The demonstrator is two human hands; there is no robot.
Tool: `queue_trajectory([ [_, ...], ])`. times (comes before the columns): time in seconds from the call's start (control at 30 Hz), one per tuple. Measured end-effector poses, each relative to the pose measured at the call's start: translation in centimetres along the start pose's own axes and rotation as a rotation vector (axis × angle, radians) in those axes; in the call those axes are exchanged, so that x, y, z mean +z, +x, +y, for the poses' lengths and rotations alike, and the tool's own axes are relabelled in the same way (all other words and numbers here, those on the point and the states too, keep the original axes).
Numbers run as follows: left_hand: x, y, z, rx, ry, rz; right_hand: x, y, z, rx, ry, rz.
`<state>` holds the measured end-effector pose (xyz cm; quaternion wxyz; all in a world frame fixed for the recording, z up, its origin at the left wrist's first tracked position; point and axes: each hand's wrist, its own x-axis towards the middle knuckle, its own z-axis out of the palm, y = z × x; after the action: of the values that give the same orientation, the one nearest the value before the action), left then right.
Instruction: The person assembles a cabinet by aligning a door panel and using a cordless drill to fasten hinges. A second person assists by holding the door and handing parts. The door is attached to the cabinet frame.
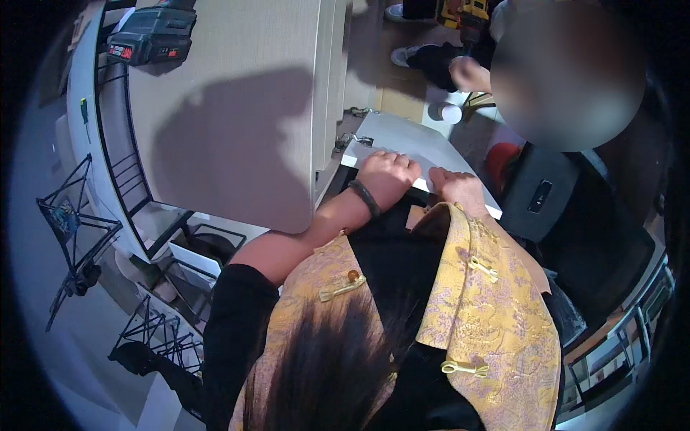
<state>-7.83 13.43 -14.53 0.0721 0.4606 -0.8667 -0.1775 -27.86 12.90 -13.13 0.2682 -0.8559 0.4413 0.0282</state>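
Observation:
A white cabinet door (pixel 402 135) stands swung out from the cabinet, joined to it by metal hinges (pixel 348 141). My left hand (pixel 388 176), with a dark band on the wrist, is closed over the door's near edge, close to the hinge side. Further right along that same edge, my right hand (pixel 460 190) is curled on the door too. The fingertips of both hands are partly hidden. To the left rises the pale wood-grain cabinet (pixel 230 158), its rounded corner above my left forearm.
A black battery pack (pixel 152 34) lies on the cabinet. At the far right crouches another person, one hand (pixel 471 75) near a yellow power drill (pixel 466 14). Beside them are a white round container (pixel 450 113) and a dark case (pixel 540 195). A green screwdriver (pixel 84 111) lies far left.

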Motion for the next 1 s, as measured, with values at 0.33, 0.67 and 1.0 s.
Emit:
queue_trajectory([
  [0.33, -1.2, 0.3, 0.6, -0.015, -0.026, -0.129, -1.8, -0.4, -0.3, 0.000, 0.072, -0.055],
  [0.67, -2.0, 1.0, 1.1, -0.050, 0.057, -0.149, -3.3, 0.1, -0.3, -0.033, 0.010, -0.077],
  [1.0, -2.4, 1.4, 1.2, -0.026, -0.005, -0.140, -3.6, 0.0, 0.2, -0.022, -0.001, -0.080],
])
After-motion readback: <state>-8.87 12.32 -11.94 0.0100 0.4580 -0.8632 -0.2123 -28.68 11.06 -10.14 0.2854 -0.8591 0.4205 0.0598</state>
